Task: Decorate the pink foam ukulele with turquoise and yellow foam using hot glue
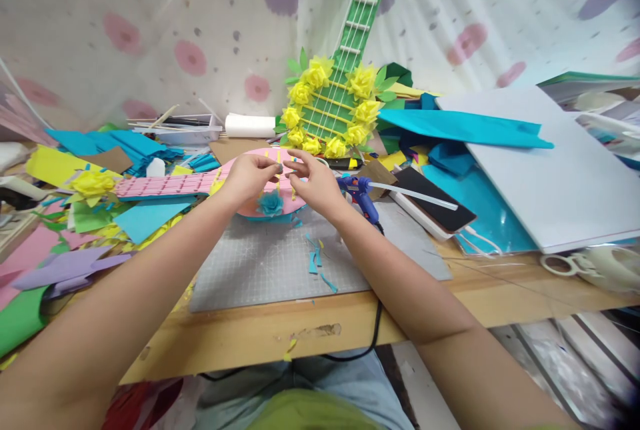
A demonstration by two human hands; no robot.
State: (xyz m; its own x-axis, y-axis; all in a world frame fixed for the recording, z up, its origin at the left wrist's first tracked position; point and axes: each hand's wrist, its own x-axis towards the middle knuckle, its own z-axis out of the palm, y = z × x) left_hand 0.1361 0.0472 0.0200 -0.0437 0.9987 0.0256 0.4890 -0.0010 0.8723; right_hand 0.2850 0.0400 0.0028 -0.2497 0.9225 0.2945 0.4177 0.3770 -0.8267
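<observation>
A pink paper guitar with a blue edge lies on the grey cutting mat, its neck pointing left. On its body sits a blue paper flower. My left hand is over the guitar body with its fingertips pinched together; a small dark spot shows at the tips, too small to name. Facing it, my right hand reaches over the body's right side, its fingers apart and stretched toward the left fingertips. Whether a thin string runs between the hands cannot be made out.
A green guitar with yellow paper flowers leans at the back. A blue glue gun lies right of my right hand, its cord crossing the table edge. Blue scraps lie on the mat; a dark phone and coloured sheets surround it.
</observation>
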